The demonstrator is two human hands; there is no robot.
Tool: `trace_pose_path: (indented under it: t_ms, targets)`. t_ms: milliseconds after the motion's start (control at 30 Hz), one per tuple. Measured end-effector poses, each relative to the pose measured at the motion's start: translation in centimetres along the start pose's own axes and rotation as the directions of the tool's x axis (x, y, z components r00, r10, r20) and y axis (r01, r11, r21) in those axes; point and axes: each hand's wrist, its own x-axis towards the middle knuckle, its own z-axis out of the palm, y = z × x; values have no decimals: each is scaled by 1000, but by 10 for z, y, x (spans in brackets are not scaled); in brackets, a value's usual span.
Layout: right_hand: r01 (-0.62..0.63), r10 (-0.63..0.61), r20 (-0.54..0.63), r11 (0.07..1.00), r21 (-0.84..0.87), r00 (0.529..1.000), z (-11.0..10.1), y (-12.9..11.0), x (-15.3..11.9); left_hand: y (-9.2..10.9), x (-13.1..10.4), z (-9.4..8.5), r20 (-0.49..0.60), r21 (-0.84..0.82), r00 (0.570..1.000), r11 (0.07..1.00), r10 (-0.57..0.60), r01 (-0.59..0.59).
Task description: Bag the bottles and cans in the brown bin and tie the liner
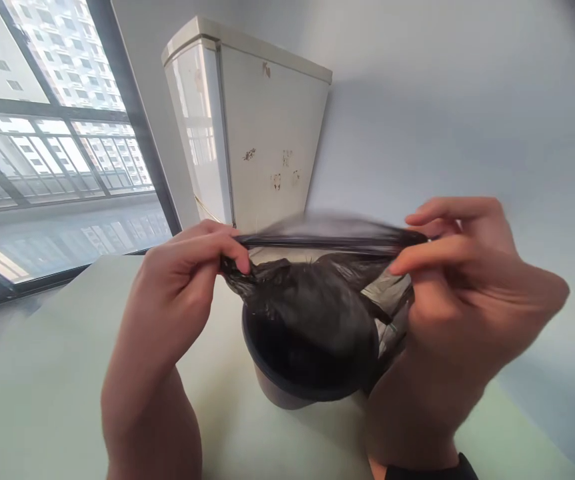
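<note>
My left hand (187,273) and my right hand (462,287) each pinch one end of the mouth of a black plastic bag (312,300), stretching its edge into a taut, blurred band between them. The bag hangs down into a round dark bin (292,390) that stands on the pale floor just below my hands. Part of the bag lies inside the bin and part drapes over its right rim. A dark cuff shows at my right wrist.
A white refrigerator (262,133) stands in the corner behind the bin, against a plain wall (457,120). A large window with dark frames (132,120) runs along the left, with apartment blocks outside. Pale floor (57,373) spreads around the bin.
</note>
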Motion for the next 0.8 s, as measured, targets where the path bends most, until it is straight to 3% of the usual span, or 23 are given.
trace_pose_path:
  t_ms: [100, 233, 300, 500, 667, 800]
  targets:
    - [65, -57, 61, 988, -143, 997, -3, 0, -1, 4, -1, 1, -50, 51, 999, 999, -3, 5]
    - [91, -67, 152, 983, -158, 986, -5, 4, -1, 10, -2, 8, -168, 95, 985, 994, -27, 44]
    - [130, -92, 198, 973, -189, 976, -5, 6, 0, 10, -2, 10, -160, 133, 987, 991, 1, 21]
    - [248, -123, 322, 890, -383, 939, -10, 13, 3, 3, -1, -8, 140, 168, 989, 983, 55, -78]
    - [248, -76, 339, 831, -499, 938, -26, 9, 4, 3, -13, -38, 380, 159, 920, 973, 97, -169]
    - [158, 75, 357, 799, -580, 931, -45, 2, 5, 2, -23, -53, 499, 198, 863, 959, 78, -202]
